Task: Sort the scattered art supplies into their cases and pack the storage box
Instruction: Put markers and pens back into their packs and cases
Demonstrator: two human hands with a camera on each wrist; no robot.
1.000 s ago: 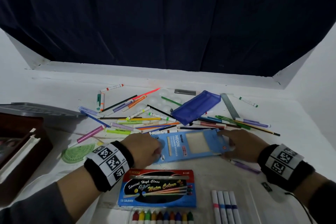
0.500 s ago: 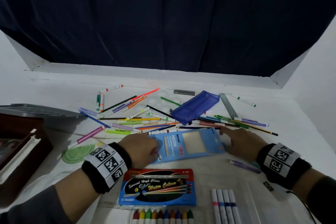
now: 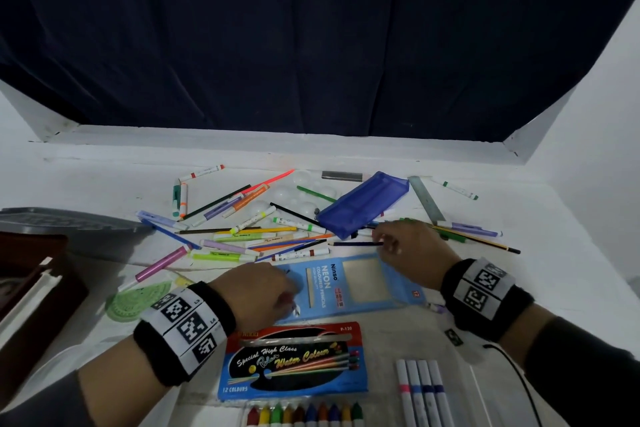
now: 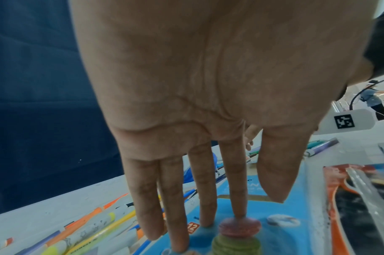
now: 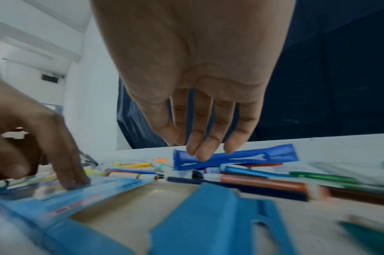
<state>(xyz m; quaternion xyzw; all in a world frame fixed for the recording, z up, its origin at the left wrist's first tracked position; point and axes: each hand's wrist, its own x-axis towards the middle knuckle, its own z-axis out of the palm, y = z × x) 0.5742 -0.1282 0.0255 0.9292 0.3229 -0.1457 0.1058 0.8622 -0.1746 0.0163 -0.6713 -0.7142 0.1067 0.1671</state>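
A light blue coloured-pencil box lies flat in front of me, its end flap open. My left hand presses its left end with straight fingers. My right hand hovers past the box's far edge over the scattered pencils and markers, fingers hanging loosely and holding nothing. A dark blue pencil lies just by its fingertips. A translucent blue pencil case sits behind that hand.
A watercolour box, a row of crayons and several markers lie near me. A brown storage box with a grey lid stands at the left, next to a green protractor. A metal ruler lies far right.
My right hand has left the right end of the pencil box and moved forward and left to the pile of pencils. The left hand stays on the box.
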